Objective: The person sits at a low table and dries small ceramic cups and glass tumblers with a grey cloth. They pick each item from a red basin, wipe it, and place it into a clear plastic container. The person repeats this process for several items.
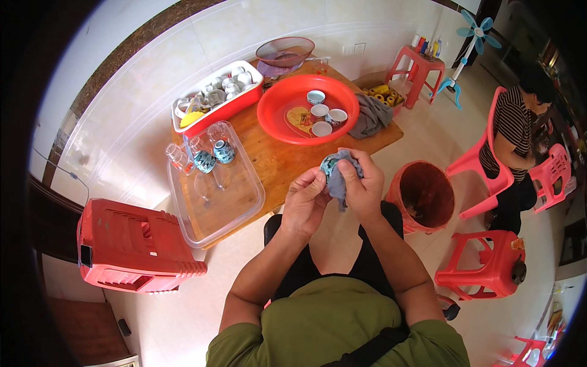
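Above my lap, my left hand (306,195) grips a small blue-patterned cup (327,166) by its side. My right hand (364,181) presses a grey-blue cloth (338,183) around that same cup, and the cloth's end hangs below. Much of the cup is hidden by cloth and fingers. Just beyond my hands, a red plastic basin (275,121) on the wooden table (270,156) holds several small cups (322,129). To the left, a clear plastic tray (220,220) carries two upturned blue-patterned cups (204,161) and several clear glasses (179,156).
A red-and-white tub (220,109) of white cups stands behind the tray. A grey cloth (373,117) drapes at the table's right corner. Right of my knees is a red bin (424,197). Stacked red stools (137,245) stand left; a seated person (513,119) is at right.
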The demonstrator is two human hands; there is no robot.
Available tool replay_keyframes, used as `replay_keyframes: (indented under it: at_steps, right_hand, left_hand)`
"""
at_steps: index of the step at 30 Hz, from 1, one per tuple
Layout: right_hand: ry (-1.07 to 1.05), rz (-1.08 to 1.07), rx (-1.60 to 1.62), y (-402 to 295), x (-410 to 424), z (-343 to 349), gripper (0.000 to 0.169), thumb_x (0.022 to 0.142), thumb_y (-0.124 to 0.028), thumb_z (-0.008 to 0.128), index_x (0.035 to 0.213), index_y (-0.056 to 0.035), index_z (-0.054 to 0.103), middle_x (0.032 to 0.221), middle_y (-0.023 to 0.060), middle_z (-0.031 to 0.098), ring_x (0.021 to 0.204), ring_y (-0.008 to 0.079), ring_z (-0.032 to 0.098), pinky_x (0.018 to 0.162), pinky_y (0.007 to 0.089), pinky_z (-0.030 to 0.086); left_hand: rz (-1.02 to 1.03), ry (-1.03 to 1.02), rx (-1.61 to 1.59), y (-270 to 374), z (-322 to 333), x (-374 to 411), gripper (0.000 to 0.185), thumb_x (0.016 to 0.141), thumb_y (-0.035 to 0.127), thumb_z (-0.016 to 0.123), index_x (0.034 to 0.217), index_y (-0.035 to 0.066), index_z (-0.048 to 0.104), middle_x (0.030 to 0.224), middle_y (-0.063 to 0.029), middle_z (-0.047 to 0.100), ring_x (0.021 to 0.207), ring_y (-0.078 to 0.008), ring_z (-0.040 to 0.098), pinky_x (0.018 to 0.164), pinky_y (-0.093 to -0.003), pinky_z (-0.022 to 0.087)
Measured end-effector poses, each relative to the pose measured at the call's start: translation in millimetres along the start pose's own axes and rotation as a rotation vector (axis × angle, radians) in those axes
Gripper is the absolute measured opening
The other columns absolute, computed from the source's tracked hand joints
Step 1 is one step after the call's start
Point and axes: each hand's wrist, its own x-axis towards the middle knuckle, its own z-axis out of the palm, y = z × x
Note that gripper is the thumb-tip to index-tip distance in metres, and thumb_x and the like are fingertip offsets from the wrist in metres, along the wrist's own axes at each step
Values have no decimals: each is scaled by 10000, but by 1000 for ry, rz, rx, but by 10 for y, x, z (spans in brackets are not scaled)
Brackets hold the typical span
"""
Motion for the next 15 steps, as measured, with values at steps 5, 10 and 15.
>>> replay_keyframes:
  at_steps: [5, 10, 15]
  right_hand:
    - [68, 418, 661, 209, 25, -172, 330, 961, -260, 415, 1069, 24, 545, 885, 81, 635, 771, 182, 613, 700, 273, 503]
    - [-24, -24, 217, -108, 43, -138, 314, 950, -233, 405, 1094, 23, 516, 1126, 168, 538, 946, 189, 568, 689, 324, 496]
    - [34, -240, -265, -48, -50, 97, 232, 903, -154, 447, 1023, 32, 515, 871, 132, 580, 750, 168, 570, 637, 322, 454]
  left_hand:
    - [-46, 46, -132, 102, 130, -1, 87, 892, 148, 556, 862, 74, 590, 806, 7, 578, 715, -95, 511, 756, -296, 450]
    - [-19, 197, -86, 80, 158, 28, 113, 892, 133, 553, 939, 46, 607, 895, -28, 618, 787, -102, 558, 753, -266, 463]
    - [217, 9, 347, -39, 166, -35, 140, 892, 86, 549, 989, 18, 624, 916, -20, 631, 819, -96, 579, 742, -210, 450]
